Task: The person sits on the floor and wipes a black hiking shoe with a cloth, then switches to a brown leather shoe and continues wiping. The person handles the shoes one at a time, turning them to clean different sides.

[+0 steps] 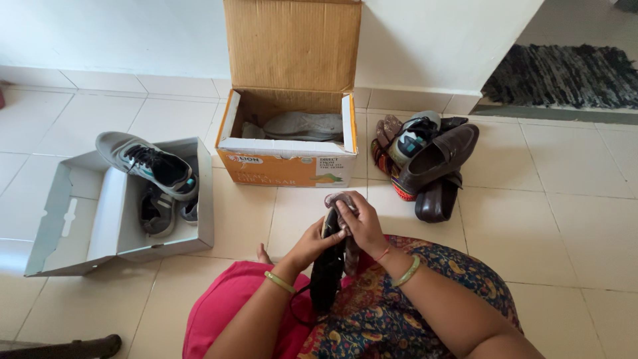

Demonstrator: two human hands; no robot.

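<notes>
Seated on the pale tiled floor (531, 219), lap covered in pink and patterned blue cloth. Left hand (318, 239) wrapped round the upper end of a black shoe (328, 266) standing nearly upright over the lap, grip pressed closed on its edge, a black lace hanging in a loop below. Right hand (362, 223) just beside the left, fingers pinching a crumpled greyish cloth (340, 201) against the top of the same shoe. Green bangle on each wrist, plus a thin red thread on the right.

Directly beyond both hands, close by: an open brown cardboard box with an orange printed front (287, 166), flaps up, a grey shoe (302, 125) lying inside. Off to the left of the left hand, well apart: an open grey shoebox (80, 219) with its lid folded out, one grey sneaker with black laces (147, 163) resting across the rim, two more dark shoes inside. Beyond and to the right of the right hand: a heap of footwear, a brown leather loafer (435, 159) on top. Farther right, in the doorway, a dark woven mat (565, 74).
</notes>
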